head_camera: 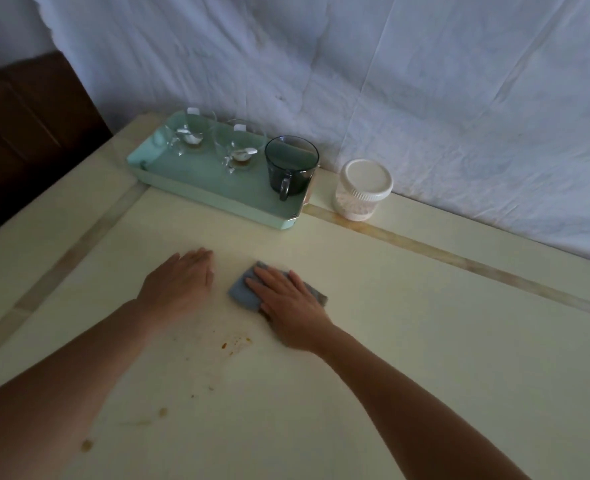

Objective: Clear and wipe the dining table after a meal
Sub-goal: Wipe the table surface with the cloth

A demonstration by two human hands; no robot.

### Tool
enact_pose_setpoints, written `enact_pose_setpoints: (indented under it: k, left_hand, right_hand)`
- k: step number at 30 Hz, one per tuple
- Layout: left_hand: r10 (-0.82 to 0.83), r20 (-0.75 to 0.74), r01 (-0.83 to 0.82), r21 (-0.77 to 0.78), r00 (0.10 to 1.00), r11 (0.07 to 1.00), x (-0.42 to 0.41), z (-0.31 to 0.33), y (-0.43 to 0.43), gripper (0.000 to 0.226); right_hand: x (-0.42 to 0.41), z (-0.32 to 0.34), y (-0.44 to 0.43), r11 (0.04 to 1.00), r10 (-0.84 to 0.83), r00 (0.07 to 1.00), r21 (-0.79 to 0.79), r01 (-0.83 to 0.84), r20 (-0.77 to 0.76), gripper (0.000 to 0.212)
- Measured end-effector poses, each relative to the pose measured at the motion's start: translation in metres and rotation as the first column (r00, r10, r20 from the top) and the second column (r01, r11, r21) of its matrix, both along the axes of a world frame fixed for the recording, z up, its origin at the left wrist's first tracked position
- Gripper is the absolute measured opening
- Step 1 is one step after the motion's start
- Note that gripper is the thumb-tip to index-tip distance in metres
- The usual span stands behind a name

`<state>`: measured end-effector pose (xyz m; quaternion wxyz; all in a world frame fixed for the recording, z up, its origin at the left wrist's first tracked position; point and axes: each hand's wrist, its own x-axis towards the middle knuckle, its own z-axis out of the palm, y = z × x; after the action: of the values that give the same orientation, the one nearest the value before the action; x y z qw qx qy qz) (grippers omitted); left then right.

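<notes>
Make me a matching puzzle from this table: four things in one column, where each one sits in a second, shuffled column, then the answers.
Things
1. blue-grey cloth
2. dark glass mug
3. white-lidded jar
4. orange-brown stains

Places
A. on the table, right of the green tray, by the white sheet
B. under the flat right hand
C. at the tray's right end
D. on the bare table, nearer the person than the cloth

Pairs: 1-B, 2-C, 3-A, 4-D.
</notes>
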<state>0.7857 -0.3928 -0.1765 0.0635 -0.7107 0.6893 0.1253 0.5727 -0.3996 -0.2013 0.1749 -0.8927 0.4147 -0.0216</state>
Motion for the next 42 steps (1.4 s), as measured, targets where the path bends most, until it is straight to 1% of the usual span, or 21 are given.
enact_pose_setpoints:
  k: [2,4,6,8,11,14,16,20,22,23,25,27,30,32,33,34,35,37,38,40,42]
  left_hand:
    - [-0.010,0.006,0.010,0.015,1.000,1.000,0.000,0.002,0.002,0.051]
    - [-0.025,0.013,0.025,0.007,1.000,1.000,0.000,0.003,0.001,0.051]
    - [-0.037,0.032,0.038,-0.018,0.999,0.999,0.001,0.002,0.002,0.051]
    - [-0.033,0.016,0.034,-0.026,0.999,0.999,0.001,0.000,0.003,0.050]
    - [-0.012,-0.055,0.011,-0.008,0.998,1.000,0.004,0.002,0.003,0.050]
    - [0.001,-0.143,0.002,0.023,0.990,1.000,0.018,0.009,0.010,0.051]
    - [0.029,-0.119,-0.028,0.011,0.992,1.000,0.038,0.011,0.026,0.051]
    - [0.107,-0.059,-0.104,0.054,0.993,0.993,0.080,0.010,0.065,0.052]
    - [0.147,-0.076,-0.142,0.068,0.986,0.988,0.090,0.008,0.073,0.053]
    - [0.159,-0.094,-0.153,0.070,0.983,0.986,0.093,0.007,0.075,0.053]
    - [0.178,-0.116,-0.169,0.082,0.977,0.982,0.097,0.002,0.078,0.054]
    - [0.182,-0.123,-0.174,0.075,0.976,0.982,0.099,-0.003,0.077,0.054]
    - [0.177,-0.102,-0.171,0.065,0.979,0.983,0.101,-0.003,0.075,0.053]
    - [0.185,-0.119,-0.180,0.056,0.975,0.982,0.101,-0.003,0.075,0.052]
    - [0.185,-0.124,-0.181,0.048,0.975,0.982,0.100,-0.002,0.076,0.052]
    - [0.185,-0.125,-0.181,0.049,0.975,0.982,0.100,-0.001,0.077,0.052]
    - [0.184,-0.126,-0.178,0.061,0.975,0.982,0.100,0.000,0.078,0.052]
    - [0.184,-0.127,-0.173,0.089,0.975,0.981,0.101,0.000,0.078,0.052]
    - [0.181,-0.124,-0.170,0.095,0.976,0.981,0.102,0.001,0.078,0.052]
    - [0.174,-0.130,-0.163,0.089,0.976,0.983,0.102,0.001,0.077,0.053]
    - [0.157,-0.137,-0.148,0.072,0.978,0.986,0.101,0.002,0.078,0.054]
  right_hand:
    - [-0.011,-0.002,-0.019,0.987,-0.159,0.987,-0.012,0.159,-0.034,0.053]
    - [-0.015,-0.001,-0.040,0.941,-0.337,0.940,-0.024,0.337,-0.058,0.052]
    - [-0.009,-0.003,-0.046,0.921,-0.390,0.918,-0.028,0.389,-0.070,0.051]
    - [0.000,-0.003,-0.033,0.949,-0.313,0.946,-0.007,0.314,-0.088,0.052]
    - [0.010,0.001,0.011,0.995,-0.099,0.993,0.002,0.100,-0.071,0.054]
    - [0.005,0.002,0.035,0.999,0.038,0.996,0.025,-0.036,-0.083,0.066]
    - [0.006,0.004,0.025,1.000,0.015,0.995,0.027,-0.013,-0.097,0.067]
    - [0.043,0.002,-0.021,0.982,-0.187,0.975,0.016,0.190,-0.123,0.053]
    - [0.072,0.002,-0.036,0.978,-0.206,0.969,-0.014,0.206,-0.134,0.052]
    - [0.086,0.003,-0.037,0.983,-0.183,0.974,-0.023,0.182,-0.135,0.051]
    - [0.111,0.003,-0.026,0.997,-0.080,0.988,-0.008,0.080,-0.132,0.051]
    - [0.123,0.002,0.002,0.998,0.064,0.989,-0.010,-0.066,-0.133,0.052]
    - [0.116,-0.002,0.050,0.960,0.278,0.957,-0.016,-0.280,-0.085,0.052]
    - [0.105,-0.004,0.066,0.931,0.366,0.928,0.029,-0.365,-0.077,0.055]
    - [0.098,-0.003,0.067,0.929,0.370,0.925,0.032,-0.368,-0.085,0.056]
    - [0.091,-0.003,0.063,0.942,0.336,0.938,0.030,-0.335,-0.084,0.058]
    - [0.081,-0.002,0.057,0.965,0.262,0.962,0.017,-0.261,-0.073,0.061]
    - [0.054,-0.001,0.042,1.000,0.021,0.998,-0.006,-0.021,-0.053,0.059]
    - [0.036,0.000,0.036,0.994,-0.110,0.992,0.010,0.110,-0.060,0.054]
    - [0.000,0.001,0.035,0.941,-0.333,0.939,0.036,0.337,-0.081,0.049]
    - [-0.017,0.004,0.047,0.869,-0.491,0.868,0.026,0.494,-0.081,0.050]
